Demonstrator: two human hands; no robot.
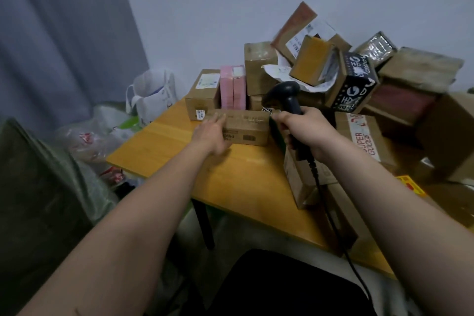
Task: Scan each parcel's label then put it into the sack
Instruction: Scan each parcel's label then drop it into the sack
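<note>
Head view: left hand (214,133) rests on long brown box (243,127) at table (164,146) middle, fingers straight and fairly close, no grip. Right hand (305,131) wraps scanner (287,100) handle, just right of box. Sack (36,187) left of table. Label not facing scanner, likely misread. Parcel pile (359,72) behind box leans, nudge could topple it.
</note>
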